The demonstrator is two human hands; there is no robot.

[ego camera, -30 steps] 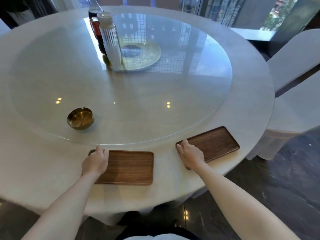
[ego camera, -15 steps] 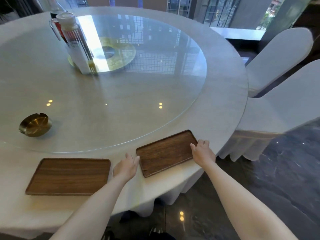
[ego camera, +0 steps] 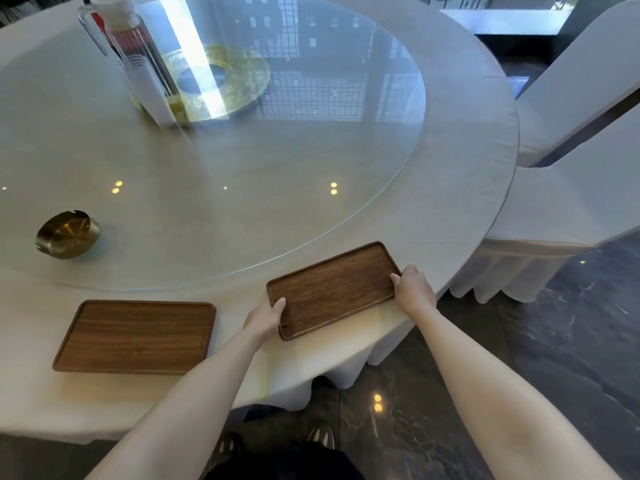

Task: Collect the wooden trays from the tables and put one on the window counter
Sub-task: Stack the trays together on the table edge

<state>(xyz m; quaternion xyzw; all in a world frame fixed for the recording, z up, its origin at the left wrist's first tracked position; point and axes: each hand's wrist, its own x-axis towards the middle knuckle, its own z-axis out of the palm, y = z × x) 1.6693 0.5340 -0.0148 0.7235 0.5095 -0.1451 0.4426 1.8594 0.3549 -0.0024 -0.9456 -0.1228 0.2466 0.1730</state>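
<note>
Two dark wooden trays lie on the round white-clothed table (ego camera: pixel 467 188) near its front edge. The right tray (ego camera: pixel 334 287) sits at an angle, and I hold it by both short ends: my left hand (ego camera: pixel 265 318) grips its near-left end, my right hand (ego camera: pixel 414 289) grips its far-right end. The left tray (ego camera: pixel 136 336) lies flat and apart, with no hand on it. Whether the right tray is lifted off the cloth I cannot tell.
A glass turntable (ego camera: pixel 311 174) covers the table's middle, carrying a brass ashtray (ego camera: pixel 65 233), a clear pitcher (ego camera: pixel 138 53) and a gold centre disc (ego camera: pixel 228 81). Two white-covered chairs (ego camera: pixel 571 188) stand at the right. A pale window counter (ego camera: pixel 502 20) shows at the far top right. Dark polished floor lies below.
My left hand left the left tray and moved onto the right tray's near end. My right hand shifted to that tray's far end. The view swung right, then back slightly.
</note>
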